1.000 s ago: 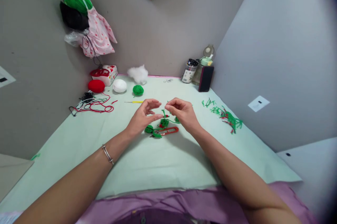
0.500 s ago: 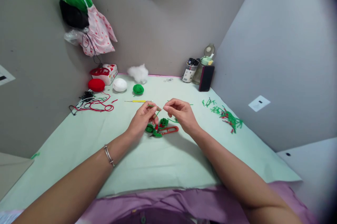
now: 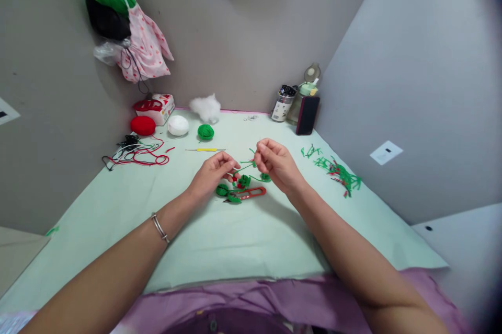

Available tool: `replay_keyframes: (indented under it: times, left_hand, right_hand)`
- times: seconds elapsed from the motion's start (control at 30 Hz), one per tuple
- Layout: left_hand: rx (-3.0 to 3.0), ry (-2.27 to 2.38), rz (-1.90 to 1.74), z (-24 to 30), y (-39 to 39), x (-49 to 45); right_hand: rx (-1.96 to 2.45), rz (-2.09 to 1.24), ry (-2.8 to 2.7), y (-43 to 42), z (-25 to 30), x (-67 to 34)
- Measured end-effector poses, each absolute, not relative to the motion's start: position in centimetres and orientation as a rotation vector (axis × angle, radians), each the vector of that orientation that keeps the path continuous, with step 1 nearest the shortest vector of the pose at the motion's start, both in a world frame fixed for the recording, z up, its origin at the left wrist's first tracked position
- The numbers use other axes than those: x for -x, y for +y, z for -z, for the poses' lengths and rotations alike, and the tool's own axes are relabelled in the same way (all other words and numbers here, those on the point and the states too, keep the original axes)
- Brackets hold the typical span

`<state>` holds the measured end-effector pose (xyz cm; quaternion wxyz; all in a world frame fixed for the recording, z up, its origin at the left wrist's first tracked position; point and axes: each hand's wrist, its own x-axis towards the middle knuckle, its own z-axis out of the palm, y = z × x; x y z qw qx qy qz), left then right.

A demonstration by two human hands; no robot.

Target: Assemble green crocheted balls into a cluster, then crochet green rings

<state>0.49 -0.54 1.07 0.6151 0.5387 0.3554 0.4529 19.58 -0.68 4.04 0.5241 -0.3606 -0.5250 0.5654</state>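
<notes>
My left hand [image 3: 215, 172] is closed, thumb against fingers, on a small crocheted piece [image 3: 235, 181] in red and green, mostly hidden by the fingertips. From it a strand of green yarn [image 3: 245, 168] runs toward my right hand [image 3: 276, 161]. That hand is pinched, raised a little above the table; whether a needle is also in its fingertips is too small to tell. Just below the hands lie orange-handled thread snips [image 3: 254, 193], partly under green crocheted pieces [image 3: 222, 189]. Another green piece [image 3: 265, 177] rests beside my right hand.
A yellow-handled crochet hook [image 3: 206, 149] lies beyond my left hand. Balls of red [image 3: 143, 125], white [image 3: 178, 125] and green yarn [image 3: 205, 131] stand behind, near white stuffing [image 3: 206, 108]. Yarn scraps [image 3: 339, 174] lie at right; a phone [image 3: 308, 115] leans near the back corner.
My right hand has moved up and right, away from my left hand, and the gap between them has widened. The green strand now stretches across it. My left hand has barely moved.
</notes>
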Motion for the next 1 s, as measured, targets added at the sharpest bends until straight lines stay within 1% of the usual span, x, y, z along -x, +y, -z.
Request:
replay_keyframes:
  times: [0.1,0.23,0.33,0.53,0.73,1.0]
  left_hand:
    - [-1.432,0.942,-1.064,-1.2,-0.2,0.1]
    - [-1.853,1.013,-0.824,-1.0,-0.3,0.6]
    - [-1.983,0.984,-0.723,-0.5,-0.4,0.6]
    - [-1.528,0.79,-0.729,-0.9,0.0,0.6]
    - [-1.23,0.766,-0.86,-2.1,-0.2,1.0]
    - [-1.159,0.724,-0.863,-2.7,-0.4,1.2]
  right_hand:
    - [0.871,-1.267,-1.182,-0.2,-4.5,-20.5]
    - [0.906,-1.194,-1.142,0.2,-4.8,-21.3]
    - [0.889,-1.202,-1.121,0.3,-4.9,-21.3]
    - [0.852,-1.263,-1.129,-0.1,-4.8,-20.9]
    - [0.822,-1.303,-1.22,-0.7,-4.7,-20.3]
    - [0.876,-1.279,-1.258,-0.7,-4.2,-20.2]
